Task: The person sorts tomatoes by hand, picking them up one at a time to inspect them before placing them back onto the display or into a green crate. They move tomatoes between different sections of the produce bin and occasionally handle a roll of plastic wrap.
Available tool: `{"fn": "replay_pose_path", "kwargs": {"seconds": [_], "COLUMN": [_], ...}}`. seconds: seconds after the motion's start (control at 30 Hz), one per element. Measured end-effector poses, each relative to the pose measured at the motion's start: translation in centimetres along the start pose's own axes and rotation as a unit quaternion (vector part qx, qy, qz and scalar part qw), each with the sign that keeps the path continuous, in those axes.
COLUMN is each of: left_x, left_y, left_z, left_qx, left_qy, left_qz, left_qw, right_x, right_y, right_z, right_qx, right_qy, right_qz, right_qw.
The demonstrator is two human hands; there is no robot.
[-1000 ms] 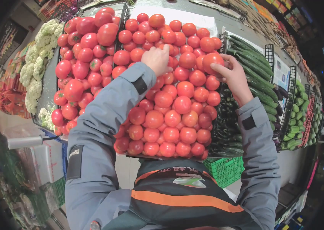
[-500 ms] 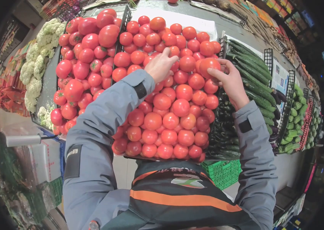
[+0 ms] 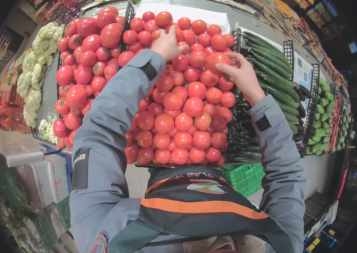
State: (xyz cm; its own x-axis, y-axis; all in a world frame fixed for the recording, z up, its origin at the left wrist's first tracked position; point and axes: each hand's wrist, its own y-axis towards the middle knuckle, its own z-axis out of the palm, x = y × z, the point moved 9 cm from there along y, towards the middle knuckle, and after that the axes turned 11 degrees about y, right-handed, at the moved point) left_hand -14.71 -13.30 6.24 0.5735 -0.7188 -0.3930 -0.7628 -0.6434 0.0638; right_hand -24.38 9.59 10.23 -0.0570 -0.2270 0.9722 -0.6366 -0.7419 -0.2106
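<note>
My right hand [image 3: 245,79] holds a large red tomato [image 3: 217,63] between thumb and fingers, at the right side of the tomato pile. My left hand [image 3: 167,44] reaches over the far part of the pile, its thumb and index finger spread apart among the tomatoes. Its other fingers are partly hidden behind the hand. Between and below my hands, round tomatoes [image 3: 194,106] lie in close rows that slope down towards me.
Left of the pile, a black crate edge [image 3: 128,19] separates larger tomatoes [image 3: 76,96]; cauliflowers [image 3: 38,78] lie beyond. Cucumbers [image 3: 270,67], eggplants [image 3: 300,110] and small green vegetables [image 3: 319,122] are on the right. A green crate [image 3: 244,178] stands below the display.
My left hand has moved farther over the pile and a little left, with its fingers among other tomatoes. The tomato stays in my right hand; the whole view has shifted slightly.
</note>
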Motion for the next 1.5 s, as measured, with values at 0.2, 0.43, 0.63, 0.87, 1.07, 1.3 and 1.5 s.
{"fn": "replay_pose_path", "kwargs": {"seconds": [0.2,0.43,0.63,0.87,1.07,1.3,1.5], "left_x": [-1.1,0.9,3.0,10.0,12.5,10.0,10.1], "left_y": [1.7,3.0,-3.9,-15.1,-21.9,-25.5,-27.4], "left_z": [2.3,-0.2,-6.5,-5.6,-4.2,-3.9,-3.0], "left_qx": [0.019,0.027,0.028,0.101,0.038,-0.01,-0.056], "left_qy": [0.034,-0.086,-0.461,-0.796,-0.73,-0.764,-0.799], "left_qz": [-0.122,-0.106,-0.062,-0.064,-0.125,-0.08,-0.099], "left_qw": [0.992,0.99,0.885,0.593,0.671,0.64,0.591], "right_x": [-0.4,-0.3,-0.1,-3.9,-5.9,-7.4,-3.1], "right_y": [-0.5,-1.6,-1.6,-1.2,-2.2,-2.8,-0.8], "right_z": [-0.6,-1.5,-1.2,0.9,3.2,3.6,6.9], "right_qx": [-0.023,-0.039,-0.027,0.088,0.206,0.281,0.256], "right_qy": [-0.008,-0.011,-0.037,-0.263,-0.462,-0.473,-0.497], "right_qz": [-0.002,0.005,-0.021,-0.006,0.022,0.05,-0.037], "right_qw": [1.0,0.999,0.999,0.961,0.862,0.834,0.828]}}
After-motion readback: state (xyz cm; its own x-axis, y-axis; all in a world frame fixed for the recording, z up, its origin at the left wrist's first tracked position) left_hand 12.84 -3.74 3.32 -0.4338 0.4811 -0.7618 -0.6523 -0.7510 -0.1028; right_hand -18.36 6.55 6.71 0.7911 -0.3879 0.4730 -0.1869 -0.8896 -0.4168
